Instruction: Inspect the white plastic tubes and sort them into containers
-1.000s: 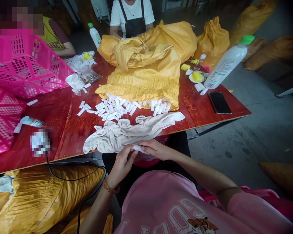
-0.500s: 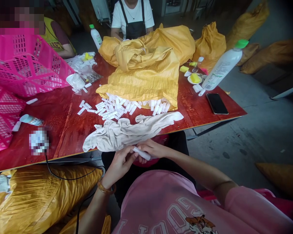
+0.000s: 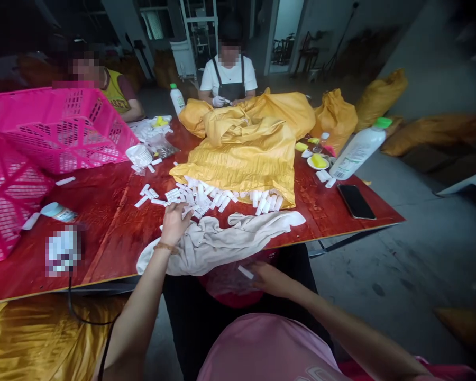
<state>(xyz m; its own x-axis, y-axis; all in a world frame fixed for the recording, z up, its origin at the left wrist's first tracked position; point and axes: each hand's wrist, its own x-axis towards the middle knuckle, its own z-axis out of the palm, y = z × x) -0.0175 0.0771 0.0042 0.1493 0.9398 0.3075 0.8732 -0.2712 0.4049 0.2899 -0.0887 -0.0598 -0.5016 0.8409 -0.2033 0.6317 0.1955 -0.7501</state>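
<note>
My left hand (image 3: 175, 223) reaches over the grey-white cloth (image 3: 226, 238) to the near left edge of a pile of small white plastic pieces (image 3: 206, 197). Its thumb and fingers are apart, curved around pieces at the pile's edge. Low over my lap, my right hand (image 3: 270, 280) has a single short white piece (image 3: 246, 272) at its fingertips. Below that hand is a pinkish-red basin (image 3: 238, 300), with pale, indistinct contents. The pile spills from the mouth of a yellow woven sack (image 3: 241, 159) lying on the red table (image 3: 103, 233).
Pink plastic crates (image 3: 91, 121) stand at the left, near a small jar (image 3: 58, 211) and a blurred-out device (image 3: 63, 250) with a cable. Stacked white cups (image 3: 139, 156) are behind. A phone (image 3: 356, 201) and green-capped bottle (image 3: 359, 151) lie right. Two people sit across the table.
Both hands held a white piece together over my lap. My left hand has moved forward to the pile; the right has lowered over the basin. The view has tilted up.
</note>
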